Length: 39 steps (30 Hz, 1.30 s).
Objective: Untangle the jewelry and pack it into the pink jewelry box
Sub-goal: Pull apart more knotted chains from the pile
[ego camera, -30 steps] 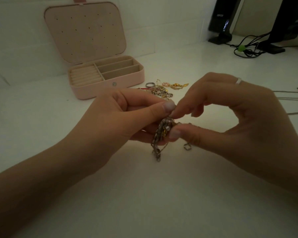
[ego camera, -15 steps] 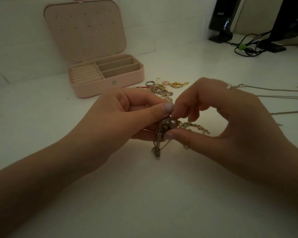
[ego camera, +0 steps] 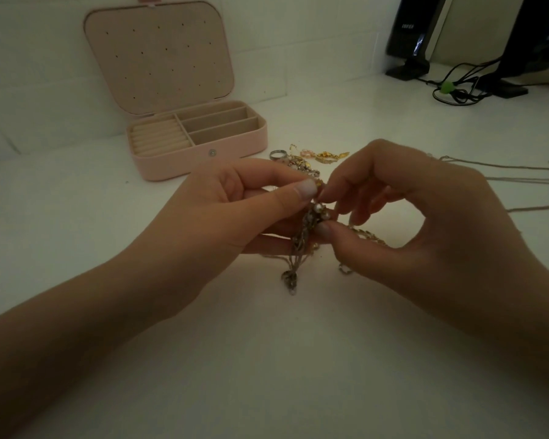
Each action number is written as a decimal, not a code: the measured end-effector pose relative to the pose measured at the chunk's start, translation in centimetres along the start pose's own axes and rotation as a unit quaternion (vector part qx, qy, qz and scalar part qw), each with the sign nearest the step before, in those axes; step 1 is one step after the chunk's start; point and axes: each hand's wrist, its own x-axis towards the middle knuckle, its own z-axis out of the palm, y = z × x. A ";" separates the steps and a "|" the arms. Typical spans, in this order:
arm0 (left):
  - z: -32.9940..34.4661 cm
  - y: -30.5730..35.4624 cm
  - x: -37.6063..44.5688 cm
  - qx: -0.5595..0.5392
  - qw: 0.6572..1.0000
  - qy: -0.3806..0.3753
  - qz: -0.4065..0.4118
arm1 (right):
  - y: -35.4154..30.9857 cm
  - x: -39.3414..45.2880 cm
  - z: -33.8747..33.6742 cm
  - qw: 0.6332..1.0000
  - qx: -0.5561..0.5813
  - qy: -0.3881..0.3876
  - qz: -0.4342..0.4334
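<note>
A tangled clump of gold and silver chains (ego camera: 301, 245) hangs between my two hands above the white table (ego camera: 267, 359). My left hand (ego camera: 235, 210) pinches the top of the clump between thumb and fingers. My right hand (ego camera: 425, 217) pinches the same clump with thumb and forefinger, and a gold chain strand (ego camera: 370, 236) trails under its palm. The pink jewelry box (ego camera: 200, 147) stands open at the back left, its compartments showing nothing inside. A small pile of loose jewelry (ego camera: 311, 158), with a silver ring (ego camera: 278, 154), lies between the box and my hands.
Thin chains (ego camera: 520, 177) lie stretched out on the table at the right. Black speakers or stands (ego camera: 412, 36) and a bundle of black cables with a green tie (ego camera: 447, 88) sit at the back right. A white tiled wall rises behind the box.
My right hand has shifted a little left and its fingers have worked on the clump; a gold strand has come out to the right beneath it. My left hand keeps its pinch.
</note>
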 end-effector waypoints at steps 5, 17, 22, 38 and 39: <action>0.0 0.0 0.1 0.003 1.000 -0.014 -0.017 | 0.3 0.1 0.0 1.000 0.009 0.009 0.026; 0.0 -0.2 0.0 -0.017 0.999 -0.029 -0.023 | 0.3 0.9 -0.1 0.938 0.255 0.001 0.236; -0.2 -0.1 0.0 -0.025 0.999 -0.040 -0.016 | 0.7 0.9 0.0 0.908 0.321 -0.006 0.270; 0.0 -0.2 0.0 -0.032 0.998 -0.046 -0.017 | 0.5 0.9 0.3 0.899 0.303 -0.022 0.317; 0.0 -0.2 0.0 -0.033 0.998 -0.045 -0.020 | 0.5 0.9 0.3 0.888 0.317 -0.028 0.330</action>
